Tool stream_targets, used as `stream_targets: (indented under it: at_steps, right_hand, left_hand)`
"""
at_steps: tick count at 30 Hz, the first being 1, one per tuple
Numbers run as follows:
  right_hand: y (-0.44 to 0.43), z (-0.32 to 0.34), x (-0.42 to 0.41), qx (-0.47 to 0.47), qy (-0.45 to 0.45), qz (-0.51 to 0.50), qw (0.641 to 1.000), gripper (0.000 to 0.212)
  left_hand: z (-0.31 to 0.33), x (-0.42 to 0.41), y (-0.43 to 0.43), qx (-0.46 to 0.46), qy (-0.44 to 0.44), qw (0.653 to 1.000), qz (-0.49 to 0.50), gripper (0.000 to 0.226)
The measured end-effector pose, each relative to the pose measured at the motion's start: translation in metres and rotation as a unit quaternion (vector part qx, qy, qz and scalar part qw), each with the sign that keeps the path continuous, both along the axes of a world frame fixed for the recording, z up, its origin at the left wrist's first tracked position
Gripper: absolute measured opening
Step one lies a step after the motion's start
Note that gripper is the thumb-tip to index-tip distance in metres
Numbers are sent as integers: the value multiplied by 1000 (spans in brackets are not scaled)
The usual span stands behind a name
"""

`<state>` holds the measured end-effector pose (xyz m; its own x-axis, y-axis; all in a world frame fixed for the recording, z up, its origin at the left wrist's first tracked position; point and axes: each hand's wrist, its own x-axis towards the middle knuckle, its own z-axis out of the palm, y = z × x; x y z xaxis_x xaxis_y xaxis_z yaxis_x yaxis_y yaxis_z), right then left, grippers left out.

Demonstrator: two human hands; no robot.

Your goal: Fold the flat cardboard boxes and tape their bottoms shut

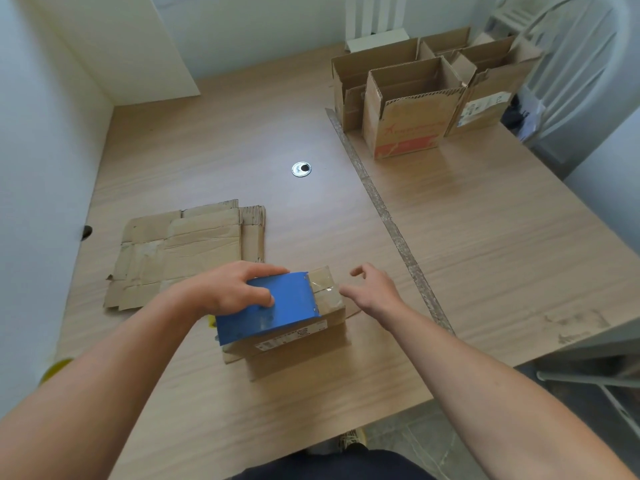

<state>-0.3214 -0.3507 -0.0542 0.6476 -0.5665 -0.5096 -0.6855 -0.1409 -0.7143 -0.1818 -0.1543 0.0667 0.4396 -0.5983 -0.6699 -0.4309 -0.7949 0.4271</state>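
Observation:
A small cardboard box (pixel 325 299) stands near the table's front edge with clear tape across its top seam. A blue tape dispenser (pixel 277 306) lies on top of the box, and my left hand (pixel 239 289) grips it from the left, fingers curled round its upper edge. My right hand (pixel 372 289) hovers just right of the box with relaxed fingers, holding nothing. A stack of flat cardboard boxes (pixel 187 247) lies to the left of the box.
Several folded open boxes (pixel 412 109) stand at the table's far right. A metal cable grommet (pixel 301 169) sits mid-table. A worn seam strip (pixel 391 223) runs diagonally across the wooden table (pixel 207 150). A white chair (pixel 581 64) stands at the back right; walls close off the left.

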Motion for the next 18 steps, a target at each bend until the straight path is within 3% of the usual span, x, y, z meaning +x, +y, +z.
stream_targets:
  at_steps: [3, 6, 18]
  right_hand:
    - [10, 5, 2, -3, -69, 6, 998, 16]
    - [26, 4, 5, -10, -72, 17, 997, 25]
    - [42, -10, 3, -33, -105, -38, 993, 23]
  left_hand:
    - [0, 0, -1, 4, -3, 1000, 2, 72]
    - [0, -1, -1, 4, -6, 1000, -1, 73]
    - [8, 7, 34, -16, 21, 1000, 13, 62]
